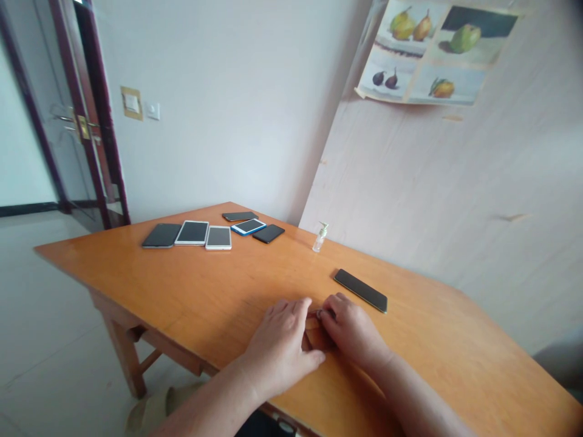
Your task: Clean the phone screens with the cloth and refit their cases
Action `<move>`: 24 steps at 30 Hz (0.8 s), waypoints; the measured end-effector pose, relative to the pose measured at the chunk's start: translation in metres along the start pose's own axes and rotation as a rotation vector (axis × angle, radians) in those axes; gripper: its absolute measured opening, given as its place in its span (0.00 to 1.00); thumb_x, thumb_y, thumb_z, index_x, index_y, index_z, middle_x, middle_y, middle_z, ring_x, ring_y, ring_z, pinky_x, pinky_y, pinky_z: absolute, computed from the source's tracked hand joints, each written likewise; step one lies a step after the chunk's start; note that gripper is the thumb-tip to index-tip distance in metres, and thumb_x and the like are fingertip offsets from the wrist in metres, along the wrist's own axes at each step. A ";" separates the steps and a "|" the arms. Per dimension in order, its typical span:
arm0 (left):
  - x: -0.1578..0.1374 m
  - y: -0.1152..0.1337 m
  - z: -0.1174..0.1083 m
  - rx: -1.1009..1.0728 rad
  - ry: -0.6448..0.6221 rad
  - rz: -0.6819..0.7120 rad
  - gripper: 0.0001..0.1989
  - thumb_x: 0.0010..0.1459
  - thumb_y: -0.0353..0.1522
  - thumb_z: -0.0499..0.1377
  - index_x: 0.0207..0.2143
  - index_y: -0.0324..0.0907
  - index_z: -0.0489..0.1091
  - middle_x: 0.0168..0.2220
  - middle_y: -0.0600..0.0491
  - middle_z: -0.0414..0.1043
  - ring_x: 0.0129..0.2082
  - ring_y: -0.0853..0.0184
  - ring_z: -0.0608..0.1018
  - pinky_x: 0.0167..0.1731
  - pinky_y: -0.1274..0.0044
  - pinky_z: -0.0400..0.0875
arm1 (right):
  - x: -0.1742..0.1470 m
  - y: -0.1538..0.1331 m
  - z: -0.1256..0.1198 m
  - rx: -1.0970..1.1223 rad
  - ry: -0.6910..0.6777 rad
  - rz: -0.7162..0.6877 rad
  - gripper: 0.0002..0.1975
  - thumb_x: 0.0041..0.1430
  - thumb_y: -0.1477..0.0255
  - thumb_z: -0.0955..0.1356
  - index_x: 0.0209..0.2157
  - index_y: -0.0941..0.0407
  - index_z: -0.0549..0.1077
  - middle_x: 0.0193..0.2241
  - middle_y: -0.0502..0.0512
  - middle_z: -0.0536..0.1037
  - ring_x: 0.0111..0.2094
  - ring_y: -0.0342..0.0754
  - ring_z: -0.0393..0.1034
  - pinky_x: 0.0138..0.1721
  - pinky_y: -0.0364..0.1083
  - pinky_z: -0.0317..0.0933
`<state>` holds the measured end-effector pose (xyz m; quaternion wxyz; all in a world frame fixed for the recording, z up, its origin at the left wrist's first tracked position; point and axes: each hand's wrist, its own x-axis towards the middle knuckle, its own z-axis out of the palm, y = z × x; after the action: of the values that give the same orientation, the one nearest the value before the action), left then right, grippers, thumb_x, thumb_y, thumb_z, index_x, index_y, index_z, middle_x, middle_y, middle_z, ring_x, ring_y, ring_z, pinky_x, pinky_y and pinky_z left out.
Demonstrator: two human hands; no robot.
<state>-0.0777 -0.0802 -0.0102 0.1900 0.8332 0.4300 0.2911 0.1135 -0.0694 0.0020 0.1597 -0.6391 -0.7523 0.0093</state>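
My left hand [283, 341] rests low over the near part of the wooden table, its thumb held apart from the stretched fingers. Close beside it, my right hand [353, 328] is closed, thumb against bent fingers. A small dark item with a pale spot [319, 314] shows at the right fingertips; it is mostly covered, and I cannot make out its kind. Just beyond my right hand lies a black smartphone [361, 290], screen up. Farther back stands a small clear pump bottle [320, 238] with a pale green top.
At the table's [182, 285] far left lie a dark tablet [161, 235], a white tablet [192, 232], a smaller white device [218, 237], a blue-edged phone [248, 227] and two dark phones [268, 233]. A leaning board [432, 182] with fruit pictures [421, 67] borders the right side.
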 end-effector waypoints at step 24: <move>0.000 0.000 0.000 0.033 -0.017 0.000 0.42 0.47 0.40 0.66 0.62 0.43 0.55 0.54 0.45 0.68 0.54 0.53 0.69 0.54 0.64 0.61 | 0.005 0.034 -0.010 -0.135 0.021 0.142 0.06 0.58 0.73 0.63 0.28 0.56 0.69 0.30 0.54 0.72 0.32 0.46 0.66 0.32 0.44 0.52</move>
<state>-0.0780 -0.0804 -0.0103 0.1798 0.8387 0.4331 0.2770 0.1478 -0.0604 0.0051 0.1231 -0.7003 -0.7022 -0.0368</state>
